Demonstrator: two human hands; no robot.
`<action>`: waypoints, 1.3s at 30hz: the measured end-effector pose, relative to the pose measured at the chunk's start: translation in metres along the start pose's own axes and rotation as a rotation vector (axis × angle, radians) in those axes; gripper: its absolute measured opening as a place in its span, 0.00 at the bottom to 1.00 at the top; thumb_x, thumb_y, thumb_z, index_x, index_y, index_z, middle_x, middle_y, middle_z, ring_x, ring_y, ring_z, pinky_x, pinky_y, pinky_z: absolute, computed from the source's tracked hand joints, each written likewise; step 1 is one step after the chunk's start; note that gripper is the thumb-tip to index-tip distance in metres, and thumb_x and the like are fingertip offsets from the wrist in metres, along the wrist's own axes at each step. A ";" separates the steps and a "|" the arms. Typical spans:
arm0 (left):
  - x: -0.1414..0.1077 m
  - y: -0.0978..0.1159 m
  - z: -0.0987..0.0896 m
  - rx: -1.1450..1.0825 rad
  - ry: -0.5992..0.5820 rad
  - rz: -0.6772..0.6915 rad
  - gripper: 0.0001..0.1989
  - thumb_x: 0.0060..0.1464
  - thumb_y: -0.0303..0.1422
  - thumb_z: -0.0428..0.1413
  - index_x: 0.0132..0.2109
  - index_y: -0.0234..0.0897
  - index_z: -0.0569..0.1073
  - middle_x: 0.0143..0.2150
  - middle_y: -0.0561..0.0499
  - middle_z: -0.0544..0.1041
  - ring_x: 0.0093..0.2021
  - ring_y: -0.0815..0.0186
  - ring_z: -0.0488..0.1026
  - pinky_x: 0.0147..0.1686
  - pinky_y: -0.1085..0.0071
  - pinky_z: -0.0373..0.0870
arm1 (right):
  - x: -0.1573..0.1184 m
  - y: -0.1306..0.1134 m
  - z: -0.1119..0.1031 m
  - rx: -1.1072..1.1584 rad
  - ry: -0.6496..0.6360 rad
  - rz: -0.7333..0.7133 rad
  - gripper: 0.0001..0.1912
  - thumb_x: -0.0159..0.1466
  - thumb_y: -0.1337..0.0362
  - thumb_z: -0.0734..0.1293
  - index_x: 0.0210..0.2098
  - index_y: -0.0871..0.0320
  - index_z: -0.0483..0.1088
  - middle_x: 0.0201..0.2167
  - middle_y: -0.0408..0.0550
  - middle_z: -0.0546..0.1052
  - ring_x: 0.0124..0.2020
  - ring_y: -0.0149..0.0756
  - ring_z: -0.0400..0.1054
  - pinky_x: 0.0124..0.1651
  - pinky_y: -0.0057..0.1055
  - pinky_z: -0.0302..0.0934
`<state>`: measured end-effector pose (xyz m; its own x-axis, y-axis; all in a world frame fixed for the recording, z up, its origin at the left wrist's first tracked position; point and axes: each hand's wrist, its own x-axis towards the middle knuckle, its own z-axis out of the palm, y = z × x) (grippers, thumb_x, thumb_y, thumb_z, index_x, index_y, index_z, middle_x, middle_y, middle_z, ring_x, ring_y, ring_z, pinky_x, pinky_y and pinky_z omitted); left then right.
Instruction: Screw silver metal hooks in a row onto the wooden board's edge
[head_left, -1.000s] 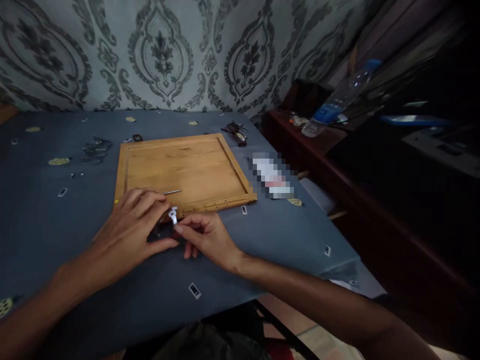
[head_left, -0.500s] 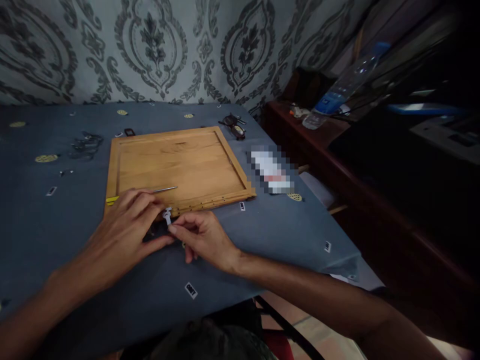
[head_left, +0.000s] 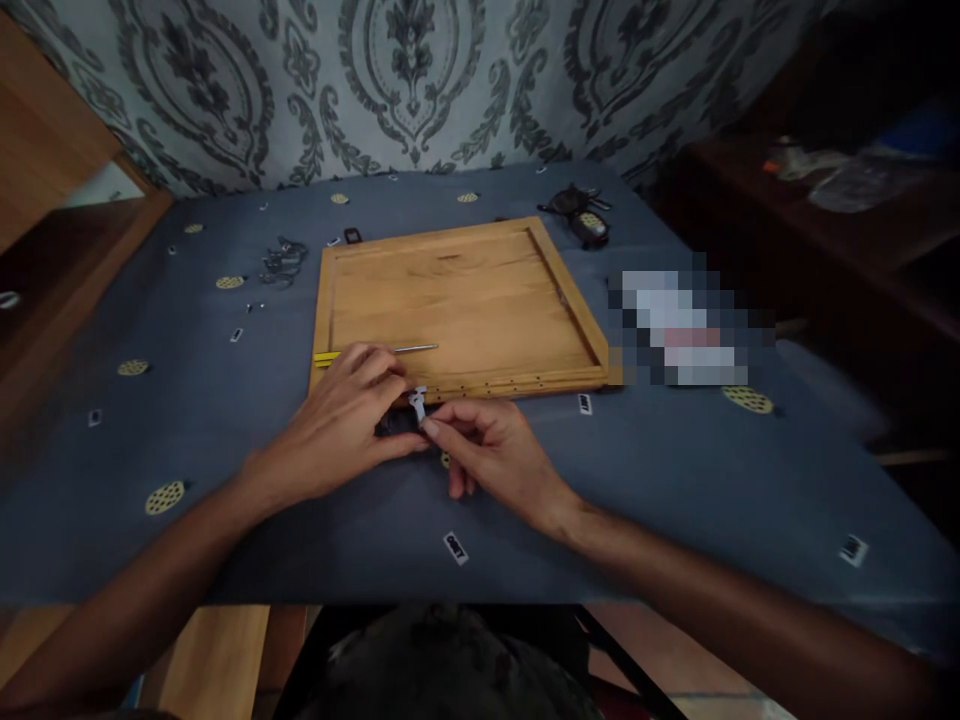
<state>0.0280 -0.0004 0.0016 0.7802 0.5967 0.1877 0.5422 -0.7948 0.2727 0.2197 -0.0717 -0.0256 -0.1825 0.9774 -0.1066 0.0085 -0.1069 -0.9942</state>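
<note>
Table is covered by a blue-grey cloth printed with yellow pineapple shapes and small white labels. Backed by a pale curtain or wall covering with dark ornamental motifs. Dark furniture is seen at right, wooden furniture at left, tiled floor below. Room is dimly lit.

On the cloth, a framed wooden panel is laid flat. A yellow-handled tool is laid across it, partly covered by the left hand. A small metal piece is pinched between thumb and index of the right hand, at the panel's near edge. Left fingers are bent together, thumb spread apart below; whether anything is gripped there cannot be told. A dark cluster of items is placed left of the panel, more dark items beyond its far right corner.

Compared with the first frame, the view is swung left: the wooden furniture is brought in, more yellow handle is exposed. The right-hand pinch is kept.

"OBEY" can be read on the near label; the item at right is pixelated, its writing unreadable.
</note>
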 end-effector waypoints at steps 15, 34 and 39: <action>0.002 0.004 -0.002 0.012 -0.002 -0.014 0.16 0.61 0.43 0.61 0.46 0.35 0.77 0.50 0.44 0.74 0.55 0.54 0.68 0.55 0.53 0.71 | 0.001 0.001 -0.003 -0.139 -0.045 -0.042 0.16 0.67 0.51 0.63 0.32 0.57 0.72 0.18 0.38 0.71 0.15 0.28 0.68 0.16 0.23 0.59; -0.001 0.005 -0.001 0.066 -0.002 -0.053 0.24 0.54 0.48 0.66 0.49 0.35 0.75 0.51 0.44 0.75 0.57 0.51 0.67 0.58 0.51 0.69 | 0.019 0.008 -0.034 -1.131 -0.022 -0.953 0.14 0.71 0.73 0.62 0.53 0.66 0.75 0.52 0.58 0.82 0.55 0.45 0.75 0.59 0.49 0.67; -0.003 0.001 -0.010 0.078 0.026 -0.070 0.30 0.52 0.53 0.66 0.53 0.35 0.72 0.55 0.43 0.74 0.58 0.52 0.67 0.59 0.53 0.68 | 0.017 0.008 -0.036 -1.114 -0.039 -0.895 0.16 0.70 0.74 0.63 0.55 0.60 0.75 0.53 0.54 0.82 0.57 0.43 0.74 0.61 0.48 0.66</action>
<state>0.0230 -0.0025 0.0109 0.7319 0.6527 0.1957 0.6185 -0.7568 0.2114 0.2518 -0.0491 -0.0355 -0.5645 0.6308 0.5324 0.6289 0.7464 -0.2176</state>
